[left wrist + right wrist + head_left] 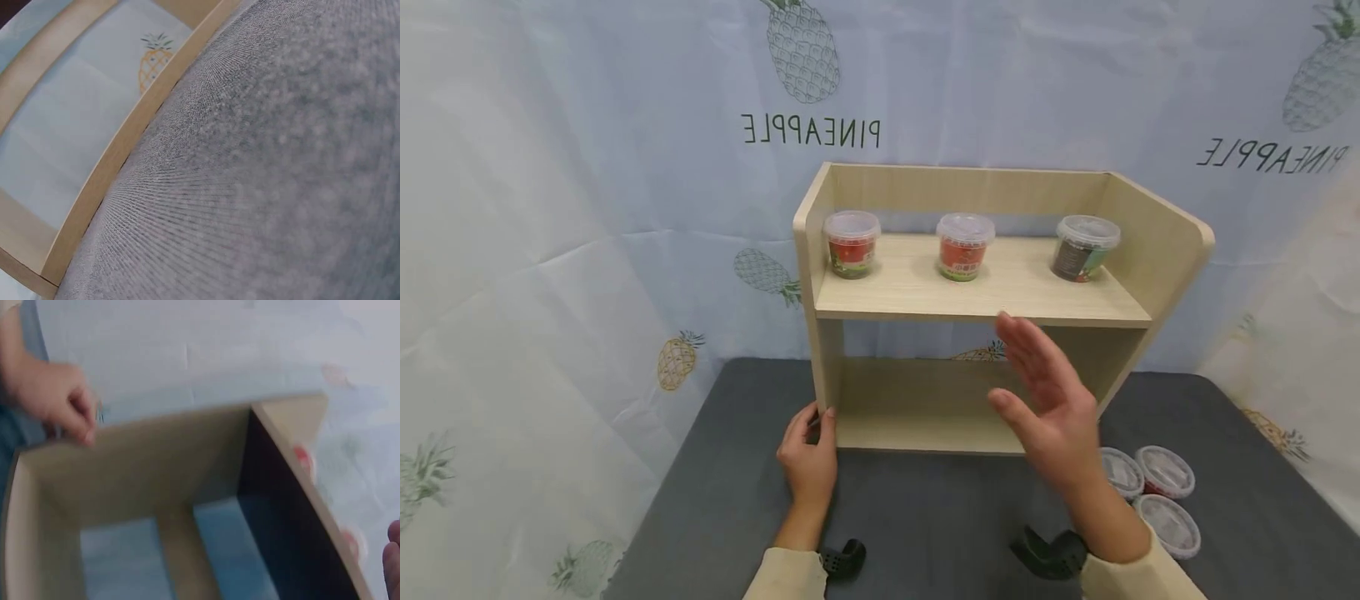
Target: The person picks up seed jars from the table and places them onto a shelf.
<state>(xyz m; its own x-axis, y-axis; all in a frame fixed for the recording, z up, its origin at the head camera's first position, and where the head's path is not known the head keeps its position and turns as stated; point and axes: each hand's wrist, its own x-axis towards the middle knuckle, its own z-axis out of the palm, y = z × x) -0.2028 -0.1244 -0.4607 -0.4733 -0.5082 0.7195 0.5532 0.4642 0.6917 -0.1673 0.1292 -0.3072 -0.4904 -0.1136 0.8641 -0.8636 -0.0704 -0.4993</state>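
So your left hand (808, 460) has its fingers curled, pinching the boxy wood-grain shelf (985, 298) low on its left front edge. Your right hand (1062, 423) hovers in front, fingers straight, thumb spread wide, holding nothing. The shelf sits toward the back edge of the dark gray, fine-ribbed counter (925, 517). Three round plastic tubs (964, 250) stand up top; three clear-lidded tubs (1165, 472) cluster toward the counter's right edge.

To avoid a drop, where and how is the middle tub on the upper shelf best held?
Probably grip the middle tub just below its lid, pinching opposite sides, coming from the front: it stands upright, the lid's rim overhangs, and the upper shelf is open in front.
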